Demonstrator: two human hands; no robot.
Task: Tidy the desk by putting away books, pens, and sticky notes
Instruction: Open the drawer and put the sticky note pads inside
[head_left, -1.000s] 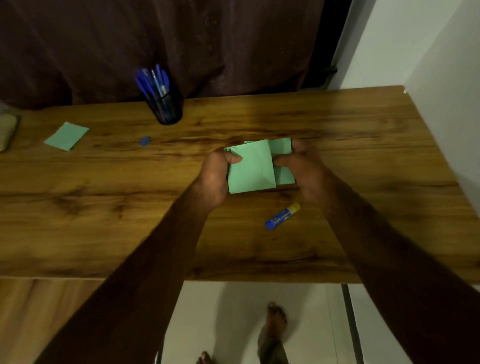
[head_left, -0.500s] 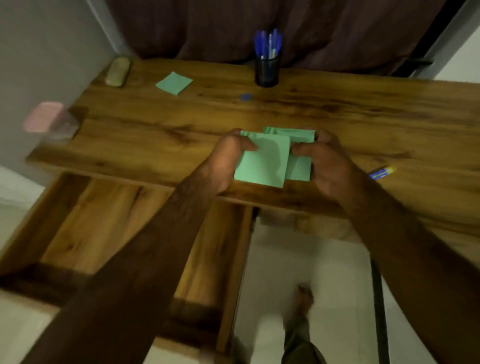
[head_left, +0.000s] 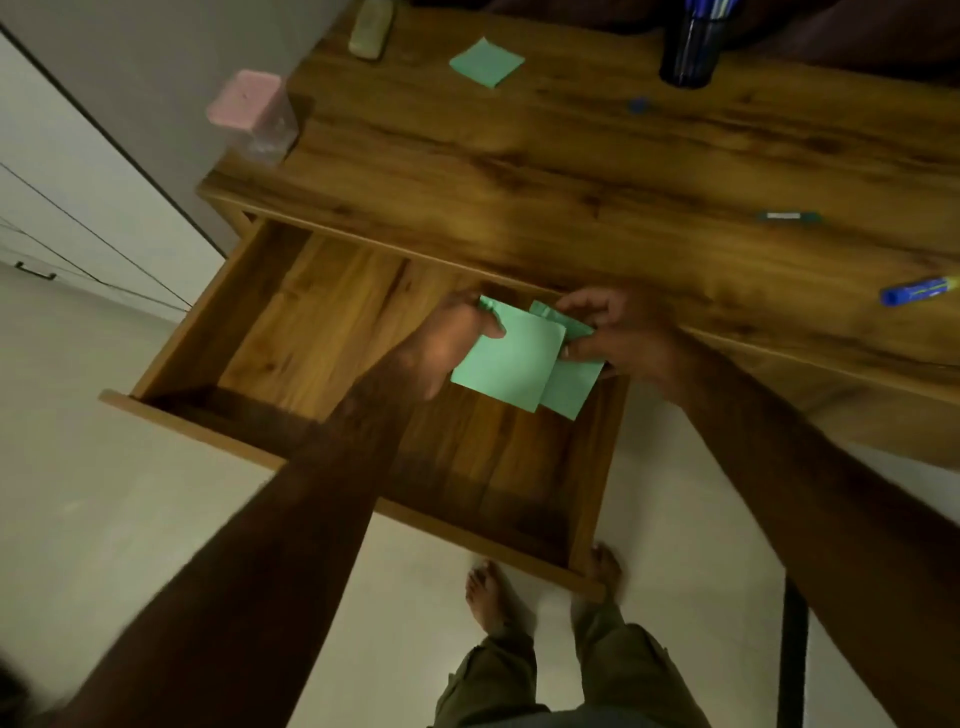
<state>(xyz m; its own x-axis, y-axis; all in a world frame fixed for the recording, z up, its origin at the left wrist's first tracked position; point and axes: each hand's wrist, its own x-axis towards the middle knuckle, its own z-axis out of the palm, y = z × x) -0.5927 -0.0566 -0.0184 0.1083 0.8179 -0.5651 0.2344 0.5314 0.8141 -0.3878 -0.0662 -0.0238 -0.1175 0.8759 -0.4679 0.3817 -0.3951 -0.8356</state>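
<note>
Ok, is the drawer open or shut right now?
Open. The drawer is pulled out from under the desk, its wooden floor showing; the left hand and right hand hold sticky notes over it.

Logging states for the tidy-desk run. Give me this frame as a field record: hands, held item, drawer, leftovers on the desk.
left hand: grips the sticky notes at their left edge
right hand: pinches the same notes from the right
sticky notes: green, several sheets fanned, held over the drawer, not yet released
drawer: pulled open under the desk's front edge
desk: wood top
loose sticky note: green, flat at the back of the desk
pen cup: upright at the back, blue pens inside
glue stick: lying at the right
</note>
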